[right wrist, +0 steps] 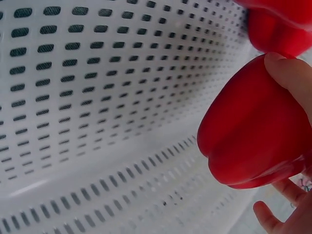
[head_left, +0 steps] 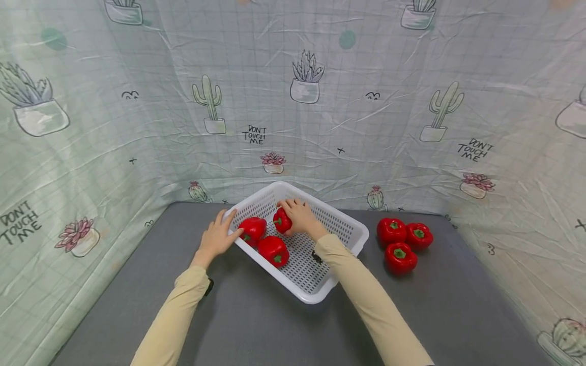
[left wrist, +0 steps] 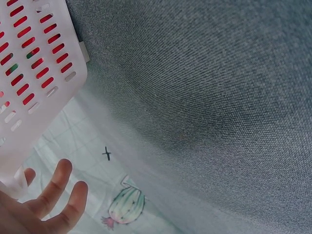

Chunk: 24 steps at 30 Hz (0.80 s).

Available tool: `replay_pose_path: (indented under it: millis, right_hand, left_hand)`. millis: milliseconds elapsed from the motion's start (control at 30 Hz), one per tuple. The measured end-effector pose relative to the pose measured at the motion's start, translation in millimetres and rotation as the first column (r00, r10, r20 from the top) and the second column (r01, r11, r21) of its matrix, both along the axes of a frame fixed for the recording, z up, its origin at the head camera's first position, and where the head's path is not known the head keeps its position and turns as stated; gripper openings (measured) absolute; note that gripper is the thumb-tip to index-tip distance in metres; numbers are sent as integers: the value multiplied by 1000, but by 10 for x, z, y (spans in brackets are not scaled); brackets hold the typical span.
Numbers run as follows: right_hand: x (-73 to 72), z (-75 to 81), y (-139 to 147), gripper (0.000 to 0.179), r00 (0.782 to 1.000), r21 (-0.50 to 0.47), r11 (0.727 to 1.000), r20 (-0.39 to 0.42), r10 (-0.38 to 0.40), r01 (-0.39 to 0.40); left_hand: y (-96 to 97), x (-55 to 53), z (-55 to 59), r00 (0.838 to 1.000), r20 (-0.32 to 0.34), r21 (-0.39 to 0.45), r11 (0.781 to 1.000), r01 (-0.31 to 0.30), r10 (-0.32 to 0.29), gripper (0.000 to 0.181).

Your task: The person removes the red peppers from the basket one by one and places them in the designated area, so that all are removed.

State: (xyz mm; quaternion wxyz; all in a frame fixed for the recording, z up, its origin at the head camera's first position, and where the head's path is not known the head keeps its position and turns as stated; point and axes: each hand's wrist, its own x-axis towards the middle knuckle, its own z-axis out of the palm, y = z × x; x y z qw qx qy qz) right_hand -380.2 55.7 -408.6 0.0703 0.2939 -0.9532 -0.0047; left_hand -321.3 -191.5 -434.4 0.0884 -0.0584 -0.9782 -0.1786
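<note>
A white perforated plastic basket (head_left: 306,264) stands at an angle on the table. My left hand (head_left: 216,238) holds its left corner, thumb over the rim and other fingers outside; the left wrist view shows some of these fingers (left wrist: 58,190) spread beside the lip. Inside the basket, my right hand (head_left: 299,216) grips a red bell pepper (head_left: 282,220). The right wrist view shows this bell pepper (right wrist: 253,126) between thumb and fingers, above the slotted base. Two more red bell peppers, one at the left corner (head_left: 253,229) and one by the front wall (head_left: 273,250), lie in the basket.
To the right of the basket, three red bell peppers (head_left: 400,257) sit close together on the grey tabletop (head_left: 274,330). A pale cloth (head_left: 256,101) printed with cacti hangs behind the table and along both sides. A small dark object (head_left: 317,257) shows near the right cuff.
</note>
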Motion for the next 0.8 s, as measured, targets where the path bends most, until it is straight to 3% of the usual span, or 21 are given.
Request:
replay_pose_path:
  millis: [533, 800]
  right_hand:
    - [219, 422, 95, 77, 994, -63, 994, -61, 86, -90]
    - [378, 588, 148, 76, 994, -90, 991, -57, 89, -94]
  left_hand:
    - [-10, -11, -42, 1000, -7, -9, 1000, 0, 0, 65]
    - [1, -18, -37, 1000, -15, -11, 1000, 6, -6, 65]
